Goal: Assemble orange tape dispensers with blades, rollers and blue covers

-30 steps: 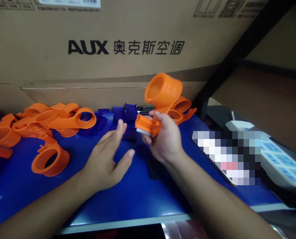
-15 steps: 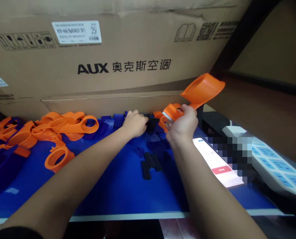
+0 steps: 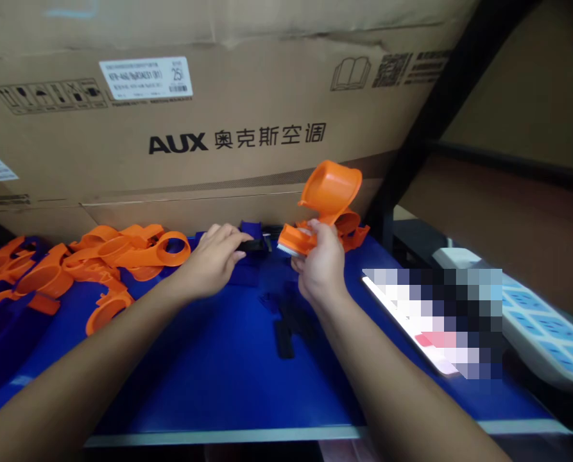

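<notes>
My right hand (image 3: pixel 322 266) is closed around an orange tape dispenser (image 3: pixel 332 187), its round hoop pointing up. A white serrated strip (image 3: pixel 290 250) shows along the dispenser's lower left end, facing my left hand. Between the thumb and fingers of my left hand (image 3: pixel 213 260) is a small black plastic piece (image 3: pixel 252 245), held level and apart from the dispenser. Dark blue plastic parts (image 3: pixel 251 230) lie behind and below it. Flat black strips (image 3: pixel 284 340) rest on the blue tabletop (image 3: pixel 209 372) between my forearms.
Orange dispenser parts (image 3: pixel 122 247) are heaped at the left, with dark blue ones (image 3: pixel 14 340) nearer. More orange parts (image 3: pixel 356 234) lie behind my right hand. A lit phone (image 3: pixel 414 333) and a white power strip (image 3: pixel 531 321) sit at right. A large cardboard box (image 3: pixel 248 90) stands behind.
My left hand has drawn back leftward from the black pieces at the back, now with one pinched in its fingers. My right hand has brought the tape dispenser left, closer to it.
</notes>
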The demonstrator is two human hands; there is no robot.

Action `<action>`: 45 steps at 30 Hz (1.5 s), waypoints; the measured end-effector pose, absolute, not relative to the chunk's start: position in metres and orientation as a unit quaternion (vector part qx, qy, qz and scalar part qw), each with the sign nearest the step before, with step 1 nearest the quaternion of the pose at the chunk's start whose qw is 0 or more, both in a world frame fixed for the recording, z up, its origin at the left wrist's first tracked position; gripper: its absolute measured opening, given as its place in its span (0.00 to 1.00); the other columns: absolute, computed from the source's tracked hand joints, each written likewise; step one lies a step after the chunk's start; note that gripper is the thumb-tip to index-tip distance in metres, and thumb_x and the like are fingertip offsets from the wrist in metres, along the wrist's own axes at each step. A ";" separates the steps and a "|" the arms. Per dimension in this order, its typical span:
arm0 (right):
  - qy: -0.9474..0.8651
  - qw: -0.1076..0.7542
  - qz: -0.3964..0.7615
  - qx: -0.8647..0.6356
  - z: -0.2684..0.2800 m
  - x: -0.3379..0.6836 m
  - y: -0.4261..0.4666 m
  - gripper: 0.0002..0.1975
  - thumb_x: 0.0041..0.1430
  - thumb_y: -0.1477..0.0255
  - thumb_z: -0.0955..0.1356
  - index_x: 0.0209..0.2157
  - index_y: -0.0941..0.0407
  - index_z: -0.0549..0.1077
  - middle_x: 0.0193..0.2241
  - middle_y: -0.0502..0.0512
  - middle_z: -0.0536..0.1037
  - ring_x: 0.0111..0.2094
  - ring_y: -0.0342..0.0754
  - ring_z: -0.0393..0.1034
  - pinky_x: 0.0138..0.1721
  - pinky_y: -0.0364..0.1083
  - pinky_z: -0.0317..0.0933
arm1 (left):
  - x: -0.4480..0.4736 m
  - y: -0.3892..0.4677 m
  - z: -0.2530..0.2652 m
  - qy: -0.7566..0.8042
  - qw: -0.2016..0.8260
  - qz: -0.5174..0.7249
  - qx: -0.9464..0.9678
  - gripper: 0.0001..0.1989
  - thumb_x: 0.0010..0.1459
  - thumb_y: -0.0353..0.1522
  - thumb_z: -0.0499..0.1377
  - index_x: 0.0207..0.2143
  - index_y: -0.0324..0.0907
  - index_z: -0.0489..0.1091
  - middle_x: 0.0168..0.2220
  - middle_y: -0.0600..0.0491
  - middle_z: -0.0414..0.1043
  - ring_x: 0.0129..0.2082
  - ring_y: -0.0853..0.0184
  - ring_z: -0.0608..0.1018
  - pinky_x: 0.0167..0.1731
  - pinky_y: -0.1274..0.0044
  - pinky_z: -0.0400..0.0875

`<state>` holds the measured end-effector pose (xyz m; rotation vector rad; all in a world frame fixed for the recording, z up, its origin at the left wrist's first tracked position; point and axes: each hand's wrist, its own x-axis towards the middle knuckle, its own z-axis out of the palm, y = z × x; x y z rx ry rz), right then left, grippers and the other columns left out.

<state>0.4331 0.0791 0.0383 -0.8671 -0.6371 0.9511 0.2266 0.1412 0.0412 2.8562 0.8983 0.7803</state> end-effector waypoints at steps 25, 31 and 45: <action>-0.311 0.633 0.561 -0.434 0.031 0.370 0.046 0.21 0.56 0.50 0.72 0.39 0.52 0.73 0.24 0.48 0.78 0.15 0.42 0.60 0.13 0.40 0.45 | 0.180 0.079 0.021 0.156 0.104 0.474 0.860 0.19 0.71 0.30 0.58 0.62 0.47 0.72 0.41 0.52 0.76 0.40 0.65 0.76 0.45 0.67 0.73; -0.290 0.625 0.560 -0.460 0.028 0.367 0.047 0.24 0.56 0.47 0.73 0.41 0.52 0.72 0.27 0.49 0.81 0.16 0.42 0.61 0.13 0.39 0.45 | 0.181 0.081 0.016 0.189 0.136 0.423 0.876 0.13 0.69 0.34 0.63 0.54 0.46 0.78 0.40 0.52 0.80 0.40 0.65 0.77 0.45 0.66 0.71; -0.292 0.596 0.576 -0.477 0.010 0.360 0.042 0.25 0.57 0.44 0.73 0.41 0.50 0.70 0.28 0.45 0.76 0.19 0.40 0.59 0.15 0.38 0.48 | 0.192 0.068 0.010 0.311 0.086 0.283 0.903 0.20 0.73 0.40 0.58 0.63 0.47 0.76 0.39 0.49 0.71 0.41 0.58 0.70 0.45 0.62 0.69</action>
